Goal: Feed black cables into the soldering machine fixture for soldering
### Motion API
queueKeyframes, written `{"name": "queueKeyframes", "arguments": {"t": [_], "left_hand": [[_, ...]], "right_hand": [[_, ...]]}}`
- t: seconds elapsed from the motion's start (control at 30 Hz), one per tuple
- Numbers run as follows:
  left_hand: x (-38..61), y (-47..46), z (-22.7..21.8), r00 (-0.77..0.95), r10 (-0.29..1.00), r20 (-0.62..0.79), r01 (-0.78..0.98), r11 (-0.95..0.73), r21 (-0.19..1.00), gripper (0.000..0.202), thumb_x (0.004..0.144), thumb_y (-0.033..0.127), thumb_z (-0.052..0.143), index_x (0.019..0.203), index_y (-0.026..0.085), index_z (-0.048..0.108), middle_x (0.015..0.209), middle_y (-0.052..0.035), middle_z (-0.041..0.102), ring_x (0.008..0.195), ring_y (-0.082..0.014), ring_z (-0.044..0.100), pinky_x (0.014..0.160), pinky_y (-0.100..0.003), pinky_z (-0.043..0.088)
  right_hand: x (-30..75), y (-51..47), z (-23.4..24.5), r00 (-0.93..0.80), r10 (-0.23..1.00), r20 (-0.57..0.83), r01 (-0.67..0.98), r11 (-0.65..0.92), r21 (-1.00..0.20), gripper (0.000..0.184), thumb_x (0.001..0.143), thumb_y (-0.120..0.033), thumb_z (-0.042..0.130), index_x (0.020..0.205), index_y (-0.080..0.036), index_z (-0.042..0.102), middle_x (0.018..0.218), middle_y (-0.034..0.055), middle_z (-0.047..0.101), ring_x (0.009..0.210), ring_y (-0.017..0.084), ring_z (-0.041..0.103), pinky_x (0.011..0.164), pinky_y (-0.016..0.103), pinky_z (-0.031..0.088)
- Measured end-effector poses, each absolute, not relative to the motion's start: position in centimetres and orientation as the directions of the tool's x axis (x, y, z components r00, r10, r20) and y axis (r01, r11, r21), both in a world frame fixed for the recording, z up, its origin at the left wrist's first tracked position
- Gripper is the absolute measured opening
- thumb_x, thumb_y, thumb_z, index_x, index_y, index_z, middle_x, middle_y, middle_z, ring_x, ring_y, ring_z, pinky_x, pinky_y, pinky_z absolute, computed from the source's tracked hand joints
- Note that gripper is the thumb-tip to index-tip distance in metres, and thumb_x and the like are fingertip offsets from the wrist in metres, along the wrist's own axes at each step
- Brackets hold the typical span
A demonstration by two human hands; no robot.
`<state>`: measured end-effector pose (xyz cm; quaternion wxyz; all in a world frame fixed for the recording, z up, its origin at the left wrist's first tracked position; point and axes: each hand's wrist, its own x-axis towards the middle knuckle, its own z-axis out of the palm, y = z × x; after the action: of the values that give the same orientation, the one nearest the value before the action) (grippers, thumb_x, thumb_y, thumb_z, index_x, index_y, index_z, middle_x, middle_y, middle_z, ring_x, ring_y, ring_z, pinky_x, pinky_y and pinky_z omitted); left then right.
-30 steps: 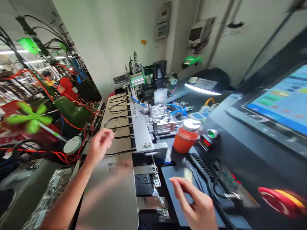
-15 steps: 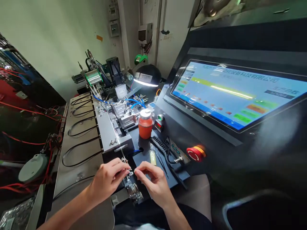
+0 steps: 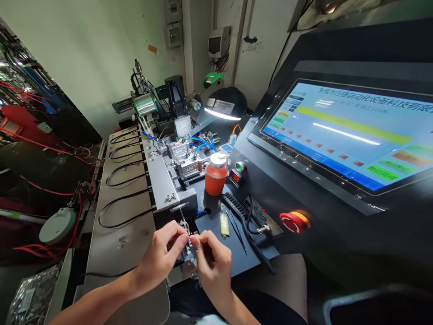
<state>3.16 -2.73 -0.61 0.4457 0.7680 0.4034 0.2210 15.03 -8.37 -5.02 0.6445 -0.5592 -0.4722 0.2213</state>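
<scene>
My left hand (image 3: 158,257) and my right hand (image 3: 213,262) meet over a small metal fixture (image 3: 187,257) at the front end of the bench machine. My right fingertips pinch at its top, though the fingers hide what they hold. My left fingers curl beside it, close to a thin metal rod (image 3: 182,215) rising from the fixture. Most of the fixture lies hidden behind my hands. To the right, on a black mat (image 3: 243,257), lie fine tweezers (image 3: 236,229) and a small pale yellow strip (image 3: 223,225).
An orange jar with a white lid (image 3: 216,175) stands behind the mat. On the left, black cables lie on a steel plate (image 3: 125,180). Pneumatic units with blue tubes (image 3: 187,162) and a solder spool (image 3: 145,104) sit farther back. A red emergency stop (image 3: 293,221) and touchscreen (image 3: 345,135) lie right.
My hands have moved together from well apart, and their fingertips now meet at the fixture. The view has swung right since the earliest frame, bringing the whole touchscreen into sight.
</scene>
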Motion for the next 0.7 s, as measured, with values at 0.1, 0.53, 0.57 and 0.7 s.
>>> {"name": "queueKeyframes", "arguments": {"t": [0.1,0.53,0.57,0.7], "left_hand": [[3.1,-2.4,-0.5,0.563,0.824,-0.060,0.436,-0.235,0.869,0.035,0.095,0.043,0.045,0.074,0.017,0.056,0.067,0.0025,0.051,0.053,-0.0082,0.046,0.050,-0.021,0.035],[2.7,0.2,-1.2,0.483,0.855,-0.188,0.711,-0.258,0.655,0.027,0.090,0.031,0.044,0.076,0.018,0.063,0.078,-0.0017,0.068,0.072,-0.0161,0.060,0.069,-0.027,0.040],[2.7,0.1,-1.2,0.482,0.855,-0.190,0.714,-0.257,0.652,0.028,0.090,0.031,0.043,0.076,0.018,0.063,0.077,-0.0018,0.068,0.071,-0.0160,0.059,0.069,-0.027,0.040],[2.9,0.1,-1.3,0.470,0.862,-0.191,0.735,-0.263,0.625,0.027,0.090,0.031,0.044,0.077,0.018,0.064,0.075,-0.0014,0.067,0.067,-0.0153,0.057,0.066,-0.027,0.039]], "right_hand": [[15.4,-8.1,-5.0,0.412,0.878,0.243,0.102,0.221,-0.970,0.031,0.092,-0.032,0.051,0.064,-0.018,0.051,0.053,-0.0037,0.046,0.045,0.008,0.036,0.043,0.022,0.030],[18.7,-7.3,-6.1,0.384,0.912,0.141,0.126,0.099,-0.987,0.032,0.086,-0.040,0.057,0.062,-0.019,0.057,0.054,-0.0019,0.051,0.050,0.011,0.045,0.048,0.023,0.037],[18.7,-7.3,-6.1,0.380,0.915,0.137,0.128,0.095,-0.987,0.032,0.086,-0.040,0.057,0.062,-0.019,0.057,0.054,-0.0017,0.051,0.051,0.012,0.046,0.048,0.023,0.037],[18.5,-7.4,-6.4,0.352,0.927,0.126,0.146,0.079,-0.986,0.031,0.087,-0.039,0.056,0.064,-0.018,0.057,0.055,-0.0014,0.052,0.051,0.012,0.046,0.048,0.023,0.037]]}}
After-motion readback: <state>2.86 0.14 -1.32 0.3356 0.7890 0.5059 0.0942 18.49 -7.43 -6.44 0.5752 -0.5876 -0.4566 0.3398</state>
